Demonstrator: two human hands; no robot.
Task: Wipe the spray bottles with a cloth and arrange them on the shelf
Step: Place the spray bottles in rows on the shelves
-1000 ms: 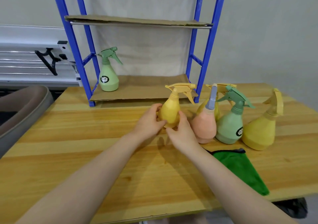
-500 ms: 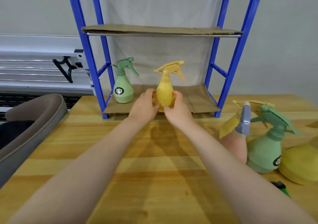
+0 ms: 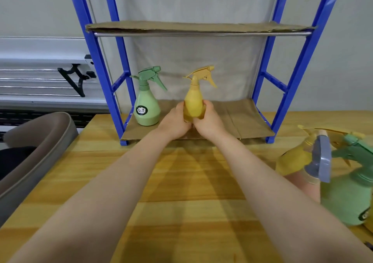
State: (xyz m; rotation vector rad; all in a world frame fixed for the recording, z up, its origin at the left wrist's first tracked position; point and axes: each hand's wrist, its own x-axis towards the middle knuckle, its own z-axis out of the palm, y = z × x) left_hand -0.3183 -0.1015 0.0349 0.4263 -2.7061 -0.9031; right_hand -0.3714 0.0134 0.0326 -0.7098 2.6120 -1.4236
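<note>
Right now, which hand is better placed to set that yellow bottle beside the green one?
Probably the left hand: it grips the yellow bottle on the side facing the green bottle; the right hand holds the far side.

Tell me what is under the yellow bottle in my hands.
The shelf's cardboard liner lies below the yellow bottle. Left hand and right hand cover its base, so whether it touches the liner cannot be seen.
</note>
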